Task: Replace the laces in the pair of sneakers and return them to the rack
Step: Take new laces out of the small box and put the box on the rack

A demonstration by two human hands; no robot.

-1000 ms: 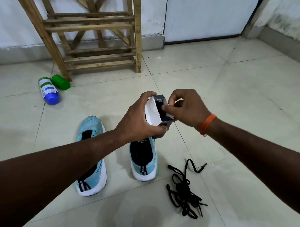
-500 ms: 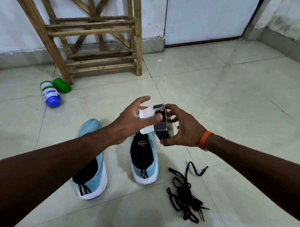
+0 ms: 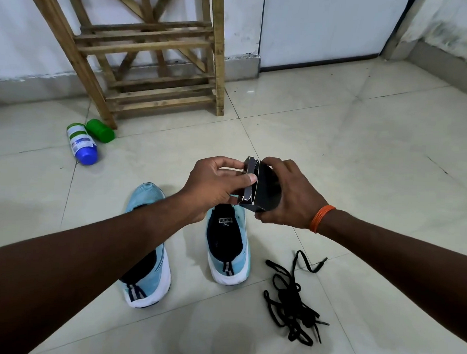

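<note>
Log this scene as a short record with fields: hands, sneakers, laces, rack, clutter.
hands: left hand pinches the flap end of a small black cardboard box; right hand grips the box's body
sneakers: left light-blue sneaker and right light-blue sneaker side by side on the beige tiled floor, heels toward the camera
laces: loose black laces tangled on the floor, right of the sneakers
rack: slatted wooden rack by the wall
clutter: white-and-blue plastic bottle and green plastic bottle lying near the rack's leg
</note>
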